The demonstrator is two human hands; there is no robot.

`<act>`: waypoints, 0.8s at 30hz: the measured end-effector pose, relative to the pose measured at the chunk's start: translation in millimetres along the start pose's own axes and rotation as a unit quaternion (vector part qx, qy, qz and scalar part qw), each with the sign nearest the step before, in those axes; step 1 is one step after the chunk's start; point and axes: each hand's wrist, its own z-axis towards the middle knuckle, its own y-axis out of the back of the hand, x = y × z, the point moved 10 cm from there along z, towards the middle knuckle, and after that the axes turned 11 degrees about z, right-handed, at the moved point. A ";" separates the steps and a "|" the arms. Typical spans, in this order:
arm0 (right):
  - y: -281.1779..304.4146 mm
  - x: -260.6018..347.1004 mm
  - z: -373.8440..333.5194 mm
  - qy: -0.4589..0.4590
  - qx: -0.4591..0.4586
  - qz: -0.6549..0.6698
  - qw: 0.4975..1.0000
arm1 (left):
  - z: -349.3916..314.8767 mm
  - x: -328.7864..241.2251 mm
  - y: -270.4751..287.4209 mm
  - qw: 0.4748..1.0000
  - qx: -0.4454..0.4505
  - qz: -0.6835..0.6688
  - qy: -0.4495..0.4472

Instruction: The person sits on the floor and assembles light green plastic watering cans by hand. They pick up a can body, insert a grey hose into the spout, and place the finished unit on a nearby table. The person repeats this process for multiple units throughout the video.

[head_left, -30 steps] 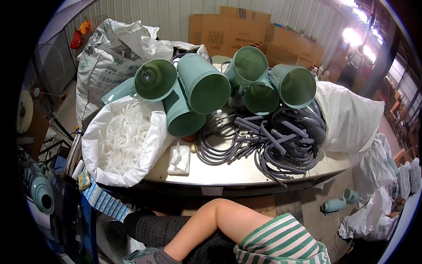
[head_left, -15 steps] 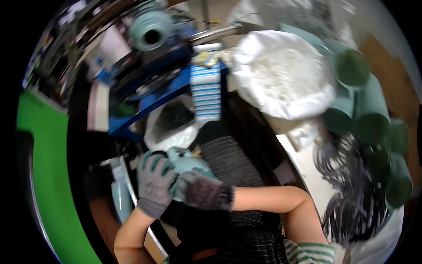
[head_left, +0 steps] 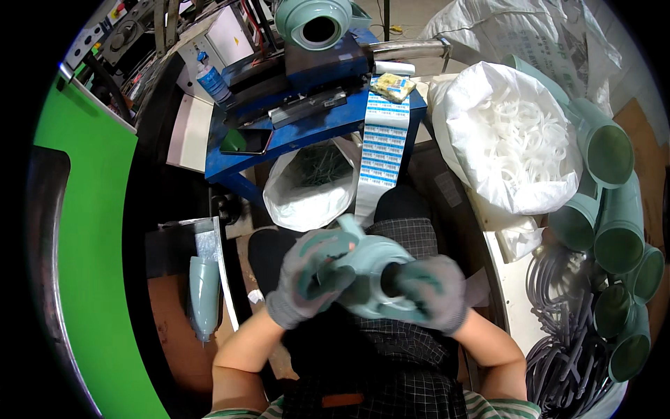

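Observation:
Over my lap is a pale green plastic housing (head_left: 370, 255) with a round opening and a short stub at its top. My gloved left hand (head_left: 307, 279) grips its left side, fingers curled against it. At the opening on the right, my gloved right hand (head_left: 440, 290) holds the rim, with its fingertips partly hidden in the hole and somewhat blurred. Any small part inside these fingers cannot be made out. Both gloves are grey with green-coated fingers. A similar green housing (head_left: 289, 21) sits on the blue bench beyond.
The blue bench (head_left: 279, 157) carries a phone (head_left: 255, 142), a water bottle (head_left: 213, 84) and a hanging label sheet (head_left: 382, 150). A white bag (head_left: 474, 171) of clear rings stands right, beside green cylinders (head_left: 618, 241) and grey hoses (head_left: 565, 335). A green piece (head_left: 204, 297) lies in a box at left.
The view has shifted left and steadied. My right hand has moved from the housing's near side to its right, at the opening. The housing is turned so its round hole shows.

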 end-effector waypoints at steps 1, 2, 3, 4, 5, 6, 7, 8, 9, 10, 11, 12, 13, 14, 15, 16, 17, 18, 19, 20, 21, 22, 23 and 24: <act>22.7 -9.5 -9.7 -0.070 -0.005 -0.021 0.997 | -10.9 2.7 -9.9 0.998 -0.054 0.019 -0.001; 44.2 -19.3 -13.6 -0.181 -0.004 -0.007 0.984 | -29.3 3.0 -40.4 0.998 0.013 0.058 0.028; 54.9 -22.2 -22.5 -0.224 0.024 0.002 0.974 | -43.8 2.4 -66.4 0.990 0.079 0.100 0.058; 59.0 -30.7 -41.4 -0.346 0.051 0.077 0.934 | -31.1 -21.5 -69.3 0.994 0.065 0.087 0.016; 55.7 -33.4 -71.7 -0.462 0.074 0.157 0.870 | -35.1 -39.2 -82.0 0.991 0.094 0.095 0.009; 53.4 -38.7 -97.6 -0.465 0.089 0.145 0.869 | -34.9 -55.6 -87.6 0.992 0.097 0.056 -0.054; 48.2 -42.3 -127.0 -0.592 0.043 0.182 0.784 | -35.2 -70.3 -91.4 0.988 0.100 0.013 -0.116; 37.1 -41.6 -136.7 -0.578 0.050 0.223 0.783 | -35.5 -69.0 -91.3 0.983 0.097 -0.006 -0.158; 25.9 -42.6 -142.2 -0.555 0.056 0.267 0.786 | -21.3 -61.0 -78.5 0.984 0.078 -0.009 -0.162; 23.7 -43.1 -145.1 -0.550 0.071 0.225 0.801 | -9.3 -35.7 -71.2 0.986 0.084 0.000 -0.143; 19.9 -45.0 -145.2 -0.577 0.078 0.238 0.777 | 14.8 -15.6 -60.2 0.987 0.092 0.015 -0.130; 25.4 -49.9 -129.3 -0.545 0.112 0.203 0.806 | 48.2 8.2 -52.3 0.997 0.051 0.022 -0.060; 29.9 -49.9 -121.2 -0.521 0.139 0.165 0.826 | 83.6 27.2 -46.1 1.000 0.016 0.017 0.009; 37.3 -45.8 -103.9 -0.451 0.138 0.134 0.872 | 99.9 76.5 -61.8 0.983 0.042 -0.116 0.137; 39.4 -42.0 -93.7 -0.421 0.161 0.115 0.885 | 102.6 132.8 -89.6 0.931 0.065 -0.245 0.264; 43.3 -39.6 -87.3 -0.388 0.187 0.097 0.897 | 111.7 174.7 -107.4 0.942 0.088 -0.169 0.278; 43.1 -37.5 -82.7 -0.361 0.213 0.079 0.905 | 117.3 213.2 -123.6 0.945 0.113 -0.096 0.292; 42.1 -36.2 -80.0 -0.342 0.210 0.084 0.912 | 123.2 232.7 -142.9 0.937 0.160 -0.022 0.308; 41.9 -37.2 -83.3 -0.343 0.202 0.089 0.913 | 128.1 251.8 -158.3 0.924 0.201 0.054 0.320; 37.9 -37.6 -88.6 -0.332 0.196 0.101 0.917 | 115.3 298.2 -174.6 0.915 0.184 -0.044 0.356; 38.9 -41.1 -96.3 -0.335 0.183 0.106 0.918 | 122.2 306.7 -184.9 0.898 0.194 -0.037 0.394; 34.5 -42.4 -105.8 -0.370 0.205 0.109 0.899 | 125.0 313.7 -182.2 0.900 0.161 -0.135 0.383; 33.3 -46.4 -107.9 -0.372 0.206 0.126 0.896 | 127.7 320.8 -176.8 0.892 0.125 -0.231 0.369; 33.0 -47.5 -115.7 -0.390 0.205 0.136 0.887 | 137.9 296.8 -174.0 0.877 0.143 -0.222 0.401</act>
